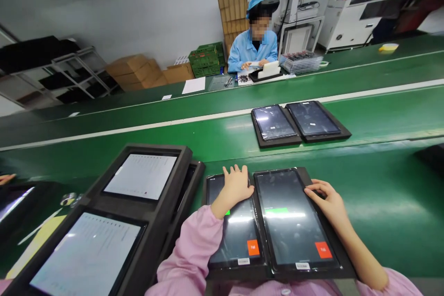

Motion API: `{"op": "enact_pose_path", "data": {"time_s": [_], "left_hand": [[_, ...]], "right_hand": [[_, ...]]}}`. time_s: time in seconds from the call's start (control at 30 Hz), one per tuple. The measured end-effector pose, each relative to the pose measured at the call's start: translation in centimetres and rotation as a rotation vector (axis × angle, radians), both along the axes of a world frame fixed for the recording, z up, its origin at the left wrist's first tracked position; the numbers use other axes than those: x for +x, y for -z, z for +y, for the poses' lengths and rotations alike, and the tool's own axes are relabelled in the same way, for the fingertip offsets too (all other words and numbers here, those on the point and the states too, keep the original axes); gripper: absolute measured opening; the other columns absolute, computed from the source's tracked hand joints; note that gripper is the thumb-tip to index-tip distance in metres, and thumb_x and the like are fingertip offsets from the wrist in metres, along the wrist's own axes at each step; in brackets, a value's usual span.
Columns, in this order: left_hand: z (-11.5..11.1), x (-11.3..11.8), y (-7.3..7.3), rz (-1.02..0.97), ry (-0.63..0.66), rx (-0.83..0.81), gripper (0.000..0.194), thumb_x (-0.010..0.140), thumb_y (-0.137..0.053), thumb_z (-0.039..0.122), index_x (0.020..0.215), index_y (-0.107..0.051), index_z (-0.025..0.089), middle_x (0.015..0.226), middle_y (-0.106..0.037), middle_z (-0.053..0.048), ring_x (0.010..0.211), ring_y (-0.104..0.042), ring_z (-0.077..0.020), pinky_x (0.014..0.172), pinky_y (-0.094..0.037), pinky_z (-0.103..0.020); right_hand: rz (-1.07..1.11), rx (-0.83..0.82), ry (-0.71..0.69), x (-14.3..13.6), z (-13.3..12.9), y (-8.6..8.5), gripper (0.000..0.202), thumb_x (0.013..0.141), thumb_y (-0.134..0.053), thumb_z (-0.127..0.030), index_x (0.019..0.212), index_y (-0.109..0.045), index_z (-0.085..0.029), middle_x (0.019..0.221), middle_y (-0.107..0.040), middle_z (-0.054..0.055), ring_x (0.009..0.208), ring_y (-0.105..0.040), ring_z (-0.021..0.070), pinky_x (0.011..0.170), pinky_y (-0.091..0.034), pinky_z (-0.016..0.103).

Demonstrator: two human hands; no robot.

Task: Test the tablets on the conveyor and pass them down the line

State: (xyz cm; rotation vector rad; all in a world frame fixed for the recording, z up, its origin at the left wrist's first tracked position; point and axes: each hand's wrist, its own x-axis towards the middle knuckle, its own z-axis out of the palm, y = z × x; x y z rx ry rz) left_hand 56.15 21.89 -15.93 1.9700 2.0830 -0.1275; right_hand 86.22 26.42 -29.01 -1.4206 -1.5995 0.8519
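Two tablets lie side by side in a black foam tray (305, 178) in front of me. The left tablet (239, 236) and the right tablet (287, 222) both have dark screens with a green bar and an orange-red box. My left hand (237, 187) rests over the top of the left tablet, fingers spread, hiding part of its screen. At the right tablet's upper right edge, my right hand (326, 196) has its fingers pressed together on the tray's side; whether they pinch the tablet or the foam is unclear.
Stacked foam trays with two bright-screened tablets (140, 175) stand at left. Another tray (258, 136) with two dark tablets lies on the green conveyor (215, 136). A person in blue (255, 51) works across the line. Another person's fingers (7, 179) show at far left.
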Motion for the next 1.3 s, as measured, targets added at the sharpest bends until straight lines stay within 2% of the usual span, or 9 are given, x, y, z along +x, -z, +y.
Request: {"op": "enact_pose_path", "data": {"time_s": [0.27,0.43,0.6,0.8,0.9,1.03,1.1,1.2,1.3], "left_hand": [[0.6,0.2,-0.2,0.036,0.030,-0.021,0.054,0.083,-0.066,0.033,0.127,-0.050,0.005,0.129,-0.059,-0.034,0.127,-0.056,-0.0451,0.117,-0.025,-0.068],[0.8,-0.3,-0.5,0.023,0.011,-0.013,0.042,0.090,-0.058,0.032,0.126,-0.051,0.010,0.120,-0.066,-0.024,0.115,-0.064,-0.0388,0.118,-0.024,-0.066],[1.0,0.2,-0.6,0.020,-0.035,-0.025,0.038,0.089,-0.059,0.029,0.124,-0.053,0.013,0.113,-0.070,-0.017,0.108,-0.068,-0.0359,0.119,-0.024,-0.065],[1.1,-0.4,-1.7,-0.009,-0.005,-0.094,0.038,0.094,-0.058,0.032,0.125,-0.051,0.011,0.118,-0.070,-0.021,0.112,-0.068,-0.0371,0.119,-0.021,-0.069],[0.9,-2.4,-2.5,-0.090,0.110,-0.188,0.059,0.092,-0.067,0.046,0.136,-0.045,0.015,0.138,-0.061,-0.022,0.129,-0.059,-0.0379,0.119,-0.015,-0.072],[0.5,-3.8,-2.3,-0.121,0.301,-0.363,0.132,0.065,-0.092,0.051,0.160,-0.007,0.018,0.165,-0.008,-0.031,0.156,-0.007,-0.0410,0.117,0.000,-0.076],[0.4,-3.6,-1.8,-0.065,0.321,-0.405,0.149,0.060,-0.096,0.047,0.161,0.009,0.018,0.162,0.007,-0.036,0.155,0.006,-0.0429,0.113,0.005,-0.079],[0.4,-3.9,-1.8,-0.050,0.311,-0.396,0.152,0.059,-0.098,0.038,0.160,0.015,0.021,0.163,0.005,-0.033,0.155,0.003,-0.0424,0.112,0.007,-0.080],[0.2,-6.3,-3.0,-0.072,0.219,-0.410,0.136,0.067,-0.092,0.028,0.162,0.004,0.025,0.166,-0.022,-0.022,0.154,-0.024,-0.0357,0.121,-0.010,-0.070]], "right_hand": [[0.022,-0.019,0.006,-0.1,-0.2,-0.8,0.045,0.074,-0.067,-0.066,0.076,-0.075,-0.021,0.112,-0.066,0.014,0.101,-0.065,0.0310,0.085,-0.054,0.043],[0.027,-0.022,-0.027,-0.2,0.0,-0.8,0.045,0.077,-0.064,-0.064,0.092,-0.077,-0.023,0.114,-0.064,0.012,0.107,-0.063,0.0296,0.084,-0.055,0.040],[0.012,-0.007,-0.040,-0.1,0.1,-1.0,0.044,0.078,-0.063,-0.062,0.094,-0.078,-0.024,0.115,-0.063,0.011,0.106,-0.063,0.0281,0.080,-0.056,0.037],[-0.003,0.063,-0.030,-0.4,-0.2,-1.6,0.044,0.082,-0.062,-0.061,0.096,-0.077,-0.023,0.110,-0.062,0.011,0.102,-0.062,0.0279,0.079,-0.056,0.039],[-0.005,0.154,-0.037,-0.4,-0.9,-2.5,0.040,0.089,-0.060,-0.059,0.094,-0.078,-0.024,0.113,-0.061,0.011,0.109,-0.060,0.0296,0.089,-0.053,0.044],[-0.057,0.450,-0.391,-0.2,-2.0,-3.7,0.046,0.103,-0.044,-0.048,0.084,-0.082,-0.030,0.125,-0.062,0.008,0.116,-0.055,0.0306,0.099,-0.045,0.051],[-0.111,0.540,-0.518,-0.2,-2.4,-3.9,0.050,0.105,-0.040,-0.043,0.082,-0.082,-0.033,0.129,-0.062,0.006,0.118,-0.053,0.0308,0.101,-0.043,0.053],[-0.176,0.550,-0.523,-0.1,-2.4,-3.9,0.053,0.105,-0.039,-0.040,0.076,-0.082,-0.033,0.128,-0.064,0.004,0.120,-0.052,0.0313,0.103,-0.041,0.055],[-0.139,0.542,-0.440,0.2,-2.2,-3.8,0.054,0.105,-0.037,-0.046,0.078,-0.082,-0.030,0.123,-0.065,0.007,0.115,-0.055,0.0316,0.101,-0.042,0.055]]}}
